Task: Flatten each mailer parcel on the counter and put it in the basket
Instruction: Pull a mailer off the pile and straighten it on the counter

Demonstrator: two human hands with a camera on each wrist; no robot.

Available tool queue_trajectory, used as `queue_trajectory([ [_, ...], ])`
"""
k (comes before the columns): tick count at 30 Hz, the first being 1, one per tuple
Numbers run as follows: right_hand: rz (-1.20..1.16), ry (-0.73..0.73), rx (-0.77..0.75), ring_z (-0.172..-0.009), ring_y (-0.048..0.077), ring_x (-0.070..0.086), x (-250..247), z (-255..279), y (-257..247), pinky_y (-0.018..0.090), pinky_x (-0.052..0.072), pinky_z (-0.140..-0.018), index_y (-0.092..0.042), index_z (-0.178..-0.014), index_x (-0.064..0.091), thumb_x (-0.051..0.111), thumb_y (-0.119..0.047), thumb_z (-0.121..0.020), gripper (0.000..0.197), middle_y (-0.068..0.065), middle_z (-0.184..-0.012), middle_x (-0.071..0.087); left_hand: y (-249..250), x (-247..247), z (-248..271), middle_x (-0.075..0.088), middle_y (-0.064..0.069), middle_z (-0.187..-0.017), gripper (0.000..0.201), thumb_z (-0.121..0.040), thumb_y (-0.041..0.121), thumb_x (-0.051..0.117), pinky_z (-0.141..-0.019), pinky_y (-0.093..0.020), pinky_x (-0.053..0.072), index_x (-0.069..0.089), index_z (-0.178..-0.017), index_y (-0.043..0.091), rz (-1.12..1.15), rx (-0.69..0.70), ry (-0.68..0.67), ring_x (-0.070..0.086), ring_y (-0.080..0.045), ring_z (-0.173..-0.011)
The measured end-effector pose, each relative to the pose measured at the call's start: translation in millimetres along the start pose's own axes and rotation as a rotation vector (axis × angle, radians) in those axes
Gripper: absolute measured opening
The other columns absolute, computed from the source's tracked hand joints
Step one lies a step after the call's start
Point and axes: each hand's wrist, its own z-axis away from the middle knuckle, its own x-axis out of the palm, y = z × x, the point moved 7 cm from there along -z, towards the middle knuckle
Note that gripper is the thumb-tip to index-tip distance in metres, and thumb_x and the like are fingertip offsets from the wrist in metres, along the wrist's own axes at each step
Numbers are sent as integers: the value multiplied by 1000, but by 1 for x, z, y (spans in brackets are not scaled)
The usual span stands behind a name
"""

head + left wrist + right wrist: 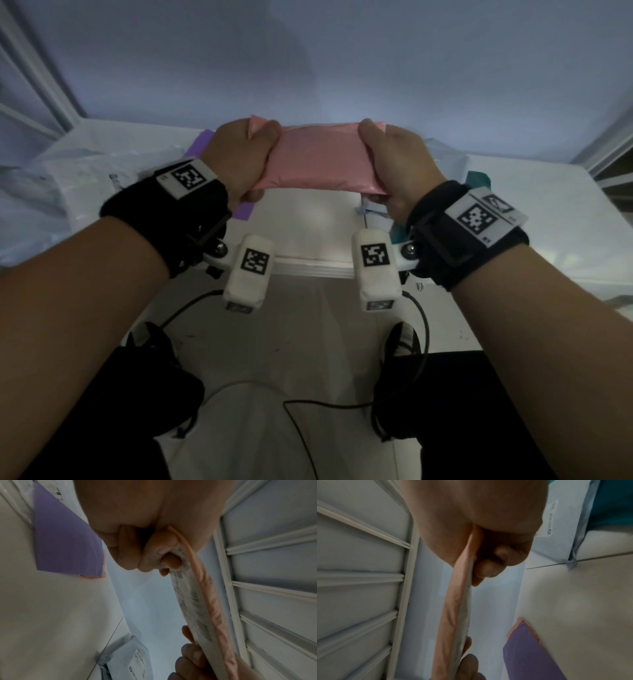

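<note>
A pink mailer parcel (317,158) hangs in the air above the white counter (318,222), held flat between both hands. My left hand (239,157) grips its left end, thumb on top and fingers curled beneath. My right hand (394,161) grips the right end the same way. In the left wrist view the pink mailer (205,588) shows edge-on with a printed label on its underside, and my left hand's fingers (154,555) curl under it. In the right wrist view the mailer (453,608) is also edge-on under my right hand's fingers (489,566). No basket is in view.
A purple mailer (202,147) lies on the counter behind my left hand, with white and clear plastic parcels (68,178) further left. A pale blue parcel with a label (556,520) and a teal one (478,180) lie at the right. Cables and my feet are below the counter edge.
</note>
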Motion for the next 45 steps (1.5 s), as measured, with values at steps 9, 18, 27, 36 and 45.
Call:
queue_trajectory([
  [9,-115,-37,44,-79,28,66,-1,-8,7,40,53,-72,-5,-90,65,65,-40,-87,34,13,-84,64,-8,-3,-3,66,-1,-75,25,-82,33,57,-53,-29,48,71,-65,22,58,-92,30,62,-23,-67],
  [18,114,45,-153,-74,21,57,2,-8,-1,32,46,-67,9,-93,62,46,-34,-100,46,13,-80,61,-1,-3,-4,48,-27,-76,40,-93,43,45,-50,-29,35,61,-86,7,-114,41,54,49,-34,-52],
  [27,223,106,-256,-69,26,60,4,-18,11,43,52,-70,-10,-74,58,45,-36,-100,39,1,-67,57,-4,-4,-7,59,-26,-100,33,-99,38,40,-76,-53,51,55,-85,13,-271,126,144,61,-40,-91],
  [36,473,84,-218,-82,21,54,15,-26,43,23,32,-69,-11,-86,57,40,-33,-104,34,10,-89,63,-38,7,-21,59,-27,-116,38,-103,29,37,-78,-34,38,58,-107,-2,-462,51,108,56,-38,-105],
  [45,647,30,-104,-96,28,58,33,-47,96,23,33,-74,-8,-102,63,37,-30,-105,34,14,-108,66,-106,28,-47,58,-27,-119,37,-103,28,39,-83,-38,36,56,-111,-3,-631,-36,91,54,-40,-108],
])
